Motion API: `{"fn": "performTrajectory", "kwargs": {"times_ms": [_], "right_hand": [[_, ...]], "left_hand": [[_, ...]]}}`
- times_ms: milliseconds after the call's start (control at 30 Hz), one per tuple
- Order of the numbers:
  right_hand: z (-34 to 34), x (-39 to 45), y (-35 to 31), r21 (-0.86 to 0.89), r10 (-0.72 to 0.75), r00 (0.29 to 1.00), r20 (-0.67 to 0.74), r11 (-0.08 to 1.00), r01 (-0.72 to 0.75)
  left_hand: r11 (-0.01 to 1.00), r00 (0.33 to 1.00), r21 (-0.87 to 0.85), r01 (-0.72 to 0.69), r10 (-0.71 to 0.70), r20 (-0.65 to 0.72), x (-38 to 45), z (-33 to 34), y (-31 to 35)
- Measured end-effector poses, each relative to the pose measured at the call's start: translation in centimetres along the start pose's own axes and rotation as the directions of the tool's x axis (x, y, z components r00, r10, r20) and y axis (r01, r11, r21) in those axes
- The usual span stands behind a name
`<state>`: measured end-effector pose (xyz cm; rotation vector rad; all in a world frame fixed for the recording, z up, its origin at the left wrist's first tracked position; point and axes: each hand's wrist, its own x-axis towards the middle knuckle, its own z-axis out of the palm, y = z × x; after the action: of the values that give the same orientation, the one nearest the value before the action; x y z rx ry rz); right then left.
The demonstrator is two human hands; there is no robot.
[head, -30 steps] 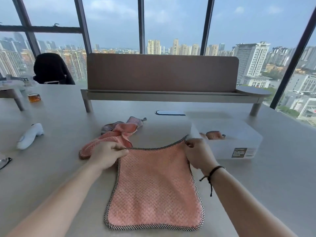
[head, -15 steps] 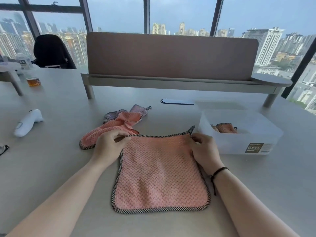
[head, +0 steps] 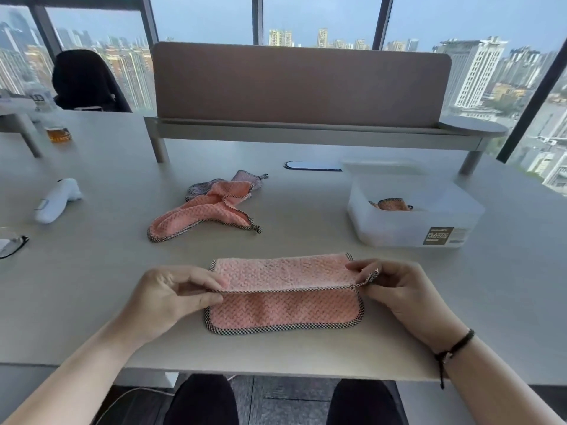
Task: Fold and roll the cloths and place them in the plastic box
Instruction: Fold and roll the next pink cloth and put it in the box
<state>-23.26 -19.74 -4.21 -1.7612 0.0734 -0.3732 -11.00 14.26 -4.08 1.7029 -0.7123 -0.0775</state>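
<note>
While both hands pinch one pink cloth (head: 285,305) half-folded, two cloths wait
Left hand (head: 162,299) and right hand (head: 399,289) grip its corners near the table's (head: 306,357) front edge; plastic box (head: 411,222) holds one roll

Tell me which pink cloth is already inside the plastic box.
The rolled cloth in the plastic box at the right. The crumpled cloth lies loose on the table, and the folded cloth is between both hands.
</note>
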Motion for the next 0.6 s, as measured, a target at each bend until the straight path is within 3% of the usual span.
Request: {"fn": "performTrajectory", "kwargs": {"times_ms": [233, 433, 600], "right_hand": [[-0.1, -1.5, 0.4, -0.236, -0.082, 0.992, 0.097, 0.966, 0.103], [0.0, -2.2, -0.1, -0.241, -0.064, 0.992, 0.107, 0.967, 0.088], [-0.3, -2.6, -0.5, -0.215, -0.078, 0.992, 0.101, 0.972, 0.098]], "left_hand": [[0.990, 0.991, 0.139, -0.034, 0.016, 0.130, -1.1, -0.4, 0.5], [0.986, 0.988, 0.156, -0.056, 0.032, 0.149, -1.1, -0.5, 0.3], [0.997, 0.996, 0.076, -0.025, 0.018, 0.089, -1.2, -0.7, 0.3]]}}
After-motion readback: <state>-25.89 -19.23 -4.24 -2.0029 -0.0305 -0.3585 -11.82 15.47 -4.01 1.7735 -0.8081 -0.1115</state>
